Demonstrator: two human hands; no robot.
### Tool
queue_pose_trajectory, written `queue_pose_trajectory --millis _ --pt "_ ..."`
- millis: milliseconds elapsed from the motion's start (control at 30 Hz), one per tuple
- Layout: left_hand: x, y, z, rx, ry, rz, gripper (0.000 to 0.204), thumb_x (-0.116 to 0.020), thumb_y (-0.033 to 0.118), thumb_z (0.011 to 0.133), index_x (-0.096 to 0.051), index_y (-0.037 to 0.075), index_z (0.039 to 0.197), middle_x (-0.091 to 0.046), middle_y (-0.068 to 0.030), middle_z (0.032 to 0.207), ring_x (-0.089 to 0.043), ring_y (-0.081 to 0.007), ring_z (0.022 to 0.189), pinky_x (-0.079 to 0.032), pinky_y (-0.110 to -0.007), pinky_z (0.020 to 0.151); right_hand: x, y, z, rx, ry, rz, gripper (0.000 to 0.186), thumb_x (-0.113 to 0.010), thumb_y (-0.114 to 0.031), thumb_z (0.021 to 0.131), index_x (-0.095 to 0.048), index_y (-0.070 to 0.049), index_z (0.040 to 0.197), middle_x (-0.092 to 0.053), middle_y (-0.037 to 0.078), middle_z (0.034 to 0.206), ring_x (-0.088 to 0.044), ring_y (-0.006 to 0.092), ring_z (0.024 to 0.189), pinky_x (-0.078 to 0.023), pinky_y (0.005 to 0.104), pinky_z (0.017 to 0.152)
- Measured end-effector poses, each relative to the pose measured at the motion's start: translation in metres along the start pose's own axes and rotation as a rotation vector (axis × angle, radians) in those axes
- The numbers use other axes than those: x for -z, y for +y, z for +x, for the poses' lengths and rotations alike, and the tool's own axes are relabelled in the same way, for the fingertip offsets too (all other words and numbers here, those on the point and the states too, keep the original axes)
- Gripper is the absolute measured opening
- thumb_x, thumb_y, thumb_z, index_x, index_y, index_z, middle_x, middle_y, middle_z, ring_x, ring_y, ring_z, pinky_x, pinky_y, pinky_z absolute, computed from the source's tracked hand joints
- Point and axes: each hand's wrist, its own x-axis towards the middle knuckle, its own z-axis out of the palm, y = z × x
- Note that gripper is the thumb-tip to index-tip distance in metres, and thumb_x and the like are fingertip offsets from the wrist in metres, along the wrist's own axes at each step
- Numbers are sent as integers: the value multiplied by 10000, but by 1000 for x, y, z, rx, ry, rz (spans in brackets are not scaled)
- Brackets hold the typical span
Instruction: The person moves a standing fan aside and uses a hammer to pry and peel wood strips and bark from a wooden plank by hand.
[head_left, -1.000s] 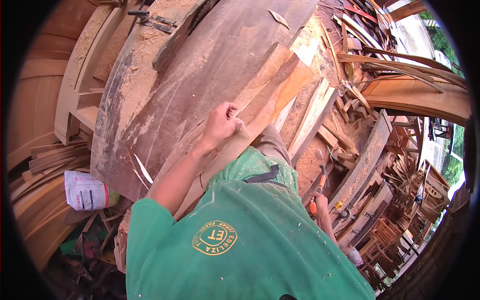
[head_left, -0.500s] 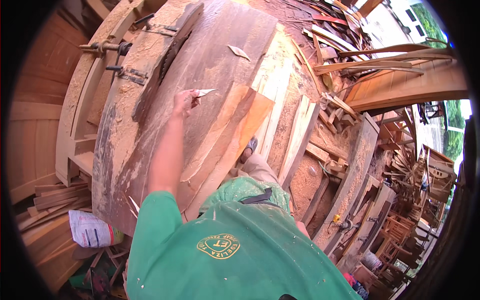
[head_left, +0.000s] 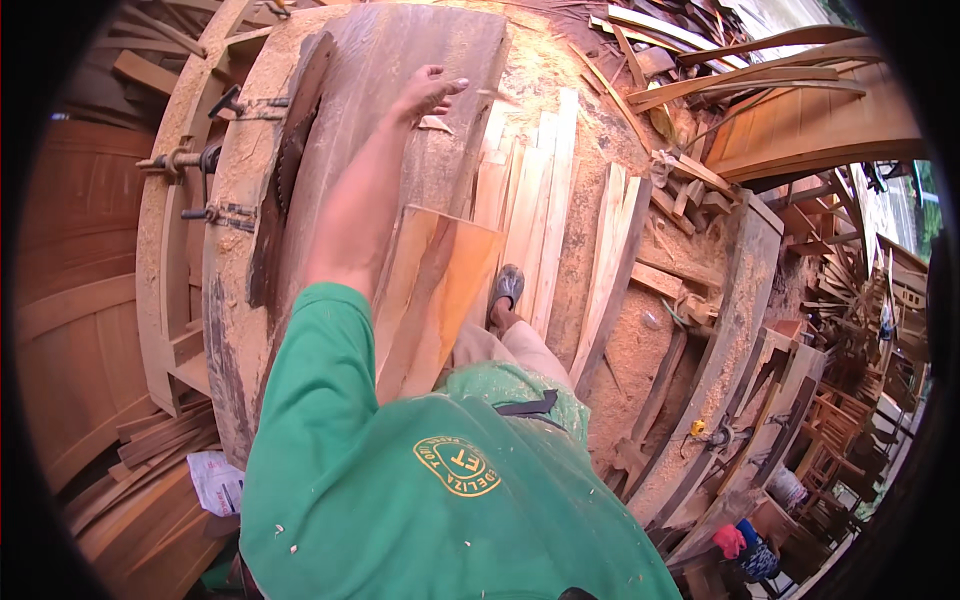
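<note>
My left hand (head_left: 428, 98) is raised over the far part of a wide, weathered brown plank (head_left: 390, 45), fingers loosely bent and apart. A blurred pale sliver (head_left: 497, 96) is just right of its fingertips, apparently loose. A small pale chip (head_left: 436, 123) is just below the hand on the plank. Nearer me, a board with orange and tan streaks (head_left: 440, 290) lies on the plank beside my forearm. My shoe (head_left: 507, 287) shows beside several pale strips (head_left: 530, 200). My right hand is out of sight.
Clamps (head_left: 205, 160) and a serrated dark board (head_left: 280, 200) line the left plank. Piled offcuts (head_left: 690, 200) and curved boards (head_left: 780, 90) crowd the upper right. A long sawdust-covered beam (head_left: 725, 320) runs along the right. A white sack (head_left: 215, 483) lies at lower left.
My left hand rose from the streaked board, held a pale sliver, then moved further forward, fingers loosened. My right hand, earlier on an orange-handled tool, left view. The camera view shifted.
</note>
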Motion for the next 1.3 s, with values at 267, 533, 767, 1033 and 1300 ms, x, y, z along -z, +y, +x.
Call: queue_pose_trajectory --millis 267,533,767,1033,1300 --pt "3 -61 46 86 6 1407 863 -757 221 761 -330 169 1509 -217 -221 1579 -336 -478 1386 -396 -478 1110 -12 7 -12 -144 -184 -52 258 -669 -234 826 -680 22 852 -668 111 764 -643 204 725 -486 364 651" --pt "68 -77 30 271 -5 1293 454 -766 338 747 -707 -44 984 -715 -232 966 -705 -371 863 -565 -422 781 7 -17 46 -69 -394 -136 256 -675 -231 828 -691 23 847 -673 109 764 -644 200 715 -490 364 648" --pt "-83 35 32 -233 159 98 482 -727 295 892 -604 -36 1220 -691 -180 1044 -683 -231 858 -571 -333 761 64 -89 116 -199 -414 59 210 -725 -188 795 -676 15 771 -653 76 683 -626 180 597 -475 351 559" --pt "-6 -23 -157 -345 338 345 548 -687 340 926 -558 -48 1292 -635 -189 1222 -639 -268 1100 -526 -353 919 118 -182 155 85 -234 -138 180 -706 -153 814 -604 -42 716 -622 47 642 -595 158 557 -459 334 526" --pt "218 -293 -535 235 1252 355 426 -708 312 872 -658 -20 1135 -703 -164 1016 -677 -263 959 -513 -380 905 90 -159 150 101 -291 -113 150 -664 -100 821 -562 -58 720 -549 27 597 -519 137 515 -399 313 491"
